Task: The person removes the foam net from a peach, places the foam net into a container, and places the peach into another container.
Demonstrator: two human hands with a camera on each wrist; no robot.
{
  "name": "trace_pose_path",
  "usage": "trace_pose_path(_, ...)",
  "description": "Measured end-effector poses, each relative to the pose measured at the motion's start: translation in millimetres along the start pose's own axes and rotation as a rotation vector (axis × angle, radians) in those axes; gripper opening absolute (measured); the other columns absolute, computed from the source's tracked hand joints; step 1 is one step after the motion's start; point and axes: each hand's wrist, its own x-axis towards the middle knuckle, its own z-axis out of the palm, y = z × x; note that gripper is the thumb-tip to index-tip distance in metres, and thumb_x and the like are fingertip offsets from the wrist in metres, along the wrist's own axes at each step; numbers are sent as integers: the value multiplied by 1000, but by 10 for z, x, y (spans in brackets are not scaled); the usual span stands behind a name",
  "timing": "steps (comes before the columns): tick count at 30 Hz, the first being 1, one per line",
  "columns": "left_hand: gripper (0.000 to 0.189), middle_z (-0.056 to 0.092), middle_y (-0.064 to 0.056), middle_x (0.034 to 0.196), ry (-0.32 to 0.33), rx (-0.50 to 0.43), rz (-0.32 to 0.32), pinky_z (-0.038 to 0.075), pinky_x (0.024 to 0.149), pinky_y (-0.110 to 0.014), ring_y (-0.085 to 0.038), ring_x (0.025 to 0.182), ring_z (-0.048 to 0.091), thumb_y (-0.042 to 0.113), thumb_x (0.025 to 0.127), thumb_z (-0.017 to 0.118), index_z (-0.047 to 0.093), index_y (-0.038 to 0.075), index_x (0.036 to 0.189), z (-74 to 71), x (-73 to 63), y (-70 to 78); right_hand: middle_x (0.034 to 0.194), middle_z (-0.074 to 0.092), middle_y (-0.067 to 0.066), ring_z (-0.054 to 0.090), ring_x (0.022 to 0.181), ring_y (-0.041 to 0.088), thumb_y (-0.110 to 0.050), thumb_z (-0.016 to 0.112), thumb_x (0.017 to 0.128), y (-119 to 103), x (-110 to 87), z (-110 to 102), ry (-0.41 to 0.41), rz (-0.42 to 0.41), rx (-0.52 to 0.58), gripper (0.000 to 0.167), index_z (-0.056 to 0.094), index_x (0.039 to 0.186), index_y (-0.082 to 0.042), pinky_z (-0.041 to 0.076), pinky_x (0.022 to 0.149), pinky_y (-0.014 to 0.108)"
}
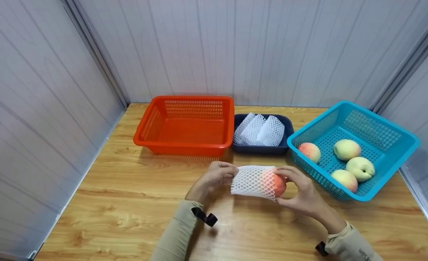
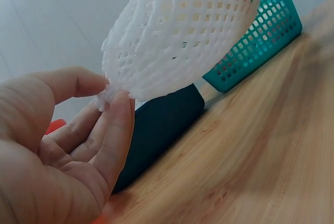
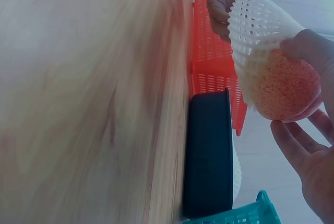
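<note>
A white foam net sleeve [image 1: 252,181] is stretched sideways between both hands above the table. Inside its right end sits a pink-red peach [image 1: 280,185], partly covered by the mesh. My left hand [image 1: 217,176] pinches the sleeve's left end between thumb and fingers; the left wrist view shows that end gathered at the fingertips [image 2: 119,100]. My right hand [image 1: 302,190] grips the bare end of the peach, thumb on one side and fingers on the other. In the right wrist view the peach [image 3: 287,85] bulges out of the sleeve's mouth.
An orange-red basket [image 1: 185,149] stands at the back left. Beside it, a dark blue tray [image 1: 261,149] holds several white foam sleeves [image 1: 261,130]. At the right, a blue basket [image 1: 391,141] contains several peaches [image 1: 347,149]. Panel walls [image 1: 214,50] enclose the wooden table [image 1: 120,210].
</note>
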Motion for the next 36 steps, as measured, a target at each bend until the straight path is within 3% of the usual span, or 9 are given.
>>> trace_pose_path(9,14,69,-11,79,3,-12,36,57,68,-35,-17,70,65,-2,82,69,70,-6,95,-41,5,-41,115,60,23,59,97,28,10,91,46,48,-89,-82,31,-7,-36,74,62,113,8,50,79,17)
trace_pose_path(16,18,70,-11,82,26,-3,47,56,71,-33,-17,71,66,0,83,70,70,-8,99,-54,6,-51,126,57,8,57,98,16,0,94,50,294,-280,-116,14,46,-97,82,60,125,-6,49,79,15)
trace_pose_path(20,21,70,-12,83,19,-3,68,56,73,-32,-17,72,66,-1,84,69,68,-12,102,-61,5,-54,128,56,8,57,98,17,0,94,51,321,-321,-141,24,53,-104,84,59,127,-7,49,79,15)
trace_pose_path(27,13,70,-13,81,25,-79,70,57,72,-35,-19,70,67,-2,83,70,71,-6,95,-34,-6,-24,119,59,20,59,95,20,7,93,45,49,-205,-207,76,25,-114,79,61,117,5,49,79,15)
trace_pose_path(36,12,71,-13,86,63,-184,176,56,76,-35,-20,74,68,-4,84,70,74,-3,96,43,-49,106,114,58,28,60,95,24,13,88,43,-34,-149,-291,154,-13,-87,77,59,114,12,49,81,16)
